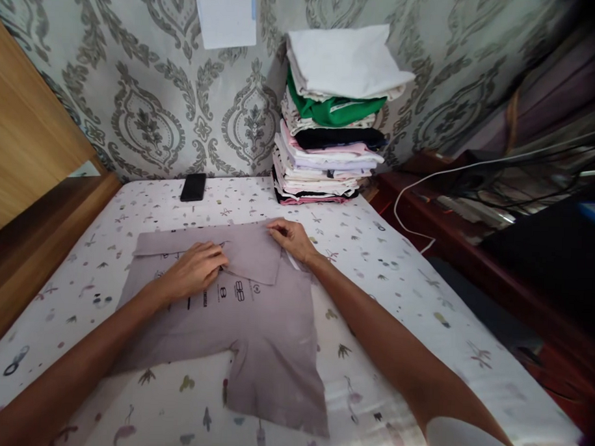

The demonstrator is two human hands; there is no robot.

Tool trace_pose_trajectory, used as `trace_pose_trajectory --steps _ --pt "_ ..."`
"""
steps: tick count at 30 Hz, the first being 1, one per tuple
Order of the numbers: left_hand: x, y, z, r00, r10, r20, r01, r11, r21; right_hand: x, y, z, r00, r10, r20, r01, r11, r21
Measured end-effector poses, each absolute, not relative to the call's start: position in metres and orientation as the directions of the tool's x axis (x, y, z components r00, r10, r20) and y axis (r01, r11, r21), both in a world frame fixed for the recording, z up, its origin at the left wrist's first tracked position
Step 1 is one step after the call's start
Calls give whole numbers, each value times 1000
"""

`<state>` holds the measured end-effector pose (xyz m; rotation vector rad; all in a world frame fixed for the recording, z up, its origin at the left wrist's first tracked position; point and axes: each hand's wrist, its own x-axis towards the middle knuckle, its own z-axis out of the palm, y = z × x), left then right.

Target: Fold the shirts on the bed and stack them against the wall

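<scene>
A mauve-grey T-shirt (269, 326) with dark printing lies on a white patterned sheet, its far side folded over toward the middle. One sleeve spreads toward the near edge. My left hand (193, 270) rests on the folded part, fingers bent and pinching the cloth by the flap's edge. At the far right corner of the fold, near the collar, my right hand (294, 239) pinches the shirt between thumb and fingers.
Behind the shirt stands a tall stack of folded clothes (329, 146) against the patterned wall. A black phone (193, 187) lies at the back left. Wooden furniture (32, 135) borders the left; a white cable (400, 200) and dark red furniture are at the right.
</scene>
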<state>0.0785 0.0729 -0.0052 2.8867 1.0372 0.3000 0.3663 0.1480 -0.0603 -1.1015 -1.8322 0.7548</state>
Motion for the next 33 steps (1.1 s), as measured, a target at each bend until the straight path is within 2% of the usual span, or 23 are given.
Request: trace_pose_trajectory --steps 6,10,12,14,16,18,20,23,27,29,31,33 --pt "94 59 -2 730 661 176 648 -751 132 367 143 -55 -319 875 363 475 479 -738" --pt "87 59 0 647 746 157 708 -664 241 367 142 -54 -364 849 382 542 527 -655" --pt "75 64 0 546 818 179 773 -575 269 366 144 -55 -391 827 404 576 562 -593" --pt "58 72 -3 424 885 192 852 -462 247 366 145 -58 -430 792 434 631 607 -482" --pt "38 81 -9 287 950 121 927 -308 213 365 147 -62 -472 764 440 688 631 -358" --pt "16 86 -16 148 989 -15 975 -143 169 364 150 -66 -503 762 408 726 629 -278" --pt "-5 87 -21 28 992 -122 993 -13 120 363 152 -68 -522 772 363 739 622 -259" --pt "-28 80 -22 -71 986 -148 994 83 72 362 150 -69 -519 787 334 734 610 -298" --pt "-38 63 -11 -123 987 -107 992 127 29 373 118 -58 -480 793 375 718 600 -351" --pt "-34 49 -1 -102 994 -41 995 102 1 385 84 -46 -484 785 387 700 613 -367" --pt "-22 30 8 35 999 36 999 -36 30 399 43 -33 -528 769 359 662 638 -393" --pt "1 6 14 268 963 15 951 -267 155 411 4 -24 -574 754 319 616 655 -437"
